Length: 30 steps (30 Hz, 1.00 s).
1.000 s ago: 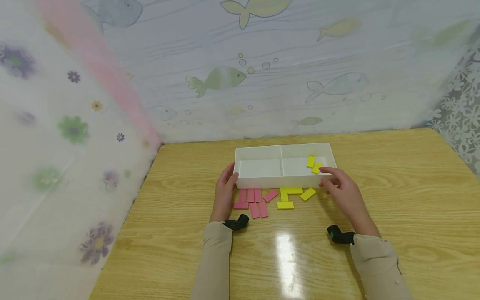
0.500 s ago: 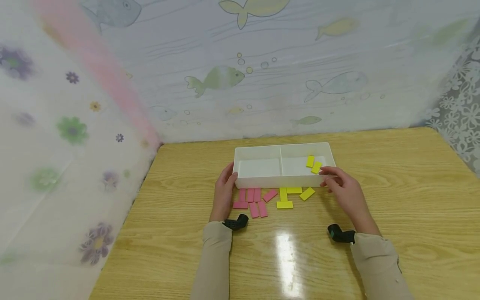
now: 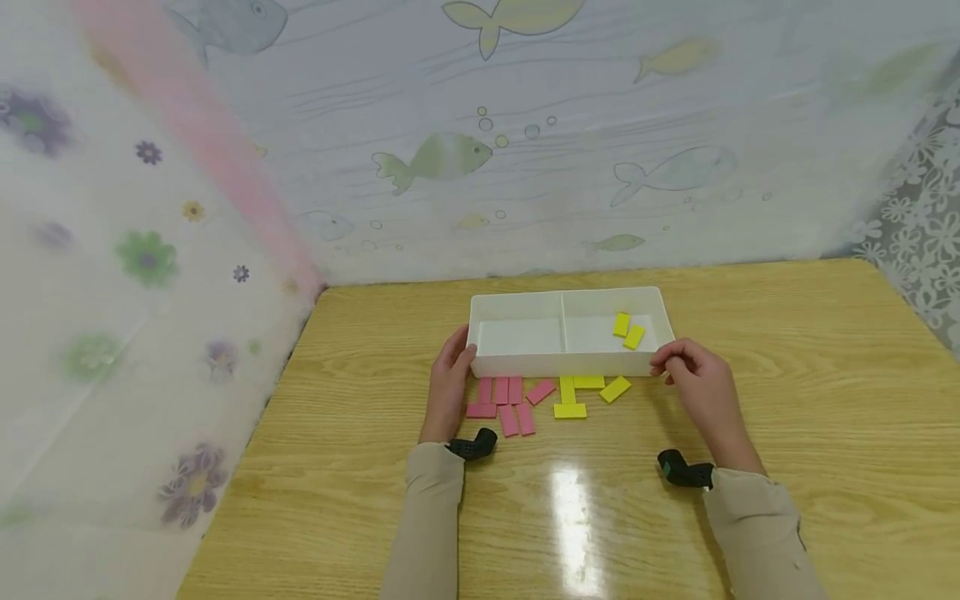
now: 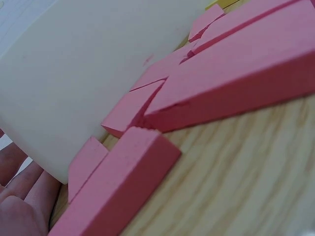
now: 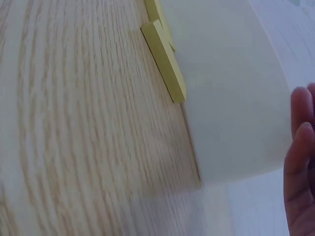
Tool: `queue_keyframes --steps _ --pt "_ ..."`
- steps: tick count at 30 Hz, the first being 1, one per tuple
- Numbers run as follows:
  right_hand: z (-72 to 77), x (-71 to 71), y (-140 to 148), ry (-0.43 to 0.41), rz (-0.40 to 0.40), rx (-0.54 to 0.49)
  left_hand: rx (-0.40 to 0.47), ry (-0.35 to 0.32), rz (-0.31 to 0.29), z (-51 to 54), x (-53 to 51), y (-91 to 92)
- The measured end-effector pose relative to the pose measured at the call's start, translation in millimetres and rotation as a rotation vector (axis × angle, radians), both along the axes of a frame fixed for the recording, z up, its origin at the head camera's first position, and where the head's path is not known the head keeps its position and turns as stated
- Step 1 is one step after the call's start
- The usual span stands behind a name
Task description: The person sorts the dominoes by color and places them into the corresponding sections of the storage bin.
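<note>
A white two-section box [image 3: 517,365] stands on the table. My left hand [image 3: 447,375] rests against its left end; in the left wrist view, the fingers [image 4: 29,189] lie beside that end wall. By the right front corner is my right hand [image 3: 701,379], loosely bent with thumb and forefinger close together and nothing visible between them. The right wrist view has its fingers [image 5: 298,167] near the box wall; whether they touch it I cannot tell. Two yellow blocks [image 3: 633,337] lie in the right section. The left section [image 3: 517,337] holds nothing.
Several flat pink blocks [image 3: 482,411] lie before the box's left half. More yellow blocks [image 3: 570,411] lie before its right half, one tilted block [image 3: 615,389] at their right. A fish-patterned cloth [image 3: 555,208] hangs behind the wooden table [image 3: 360,375].
My right hand has drawn back to the right, its fingers leaving the box's right section and coming to the front corner. The left hand, box and blocks have stayed put.
</note>
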State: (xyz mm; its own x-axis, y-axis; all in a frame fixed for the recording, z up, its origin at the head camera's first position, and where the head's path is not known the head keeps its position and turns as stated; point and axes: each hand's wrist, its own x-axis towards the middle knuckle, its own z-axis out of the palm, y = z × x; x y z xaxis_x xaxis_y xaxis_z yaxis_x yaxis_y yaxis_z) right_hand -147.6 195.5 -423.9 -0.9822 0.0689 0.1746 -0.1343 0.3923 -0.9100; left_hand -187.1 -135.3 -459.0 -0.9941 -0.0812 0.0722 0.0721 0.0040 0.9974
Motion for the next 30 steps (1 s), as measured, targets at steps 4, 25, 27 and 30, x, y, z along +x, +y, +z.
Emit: queue_keyframes --steps 4,25,27,30 --pt "-0.7 -0.5 2 -0.044 0.116 0.020 0.006 0.011 -0.005 0.0 0.7 -0.2" --pt "-7.5 -2.3 12 -0.267 0.406 0.183 0.013 -0.008 0.006 -1.9 -0.5 -1.6" --pt "-7.7 -2.1 11 -0.271 0.408 0.188 0.014 -0.005 0.002 -1.5 -0.7 -1.4" --pt "-8.1 -2.1 10 -0.275 0.407 0.210 0.010 0.001 -0.006 -0.8 -1.3 -1.0"
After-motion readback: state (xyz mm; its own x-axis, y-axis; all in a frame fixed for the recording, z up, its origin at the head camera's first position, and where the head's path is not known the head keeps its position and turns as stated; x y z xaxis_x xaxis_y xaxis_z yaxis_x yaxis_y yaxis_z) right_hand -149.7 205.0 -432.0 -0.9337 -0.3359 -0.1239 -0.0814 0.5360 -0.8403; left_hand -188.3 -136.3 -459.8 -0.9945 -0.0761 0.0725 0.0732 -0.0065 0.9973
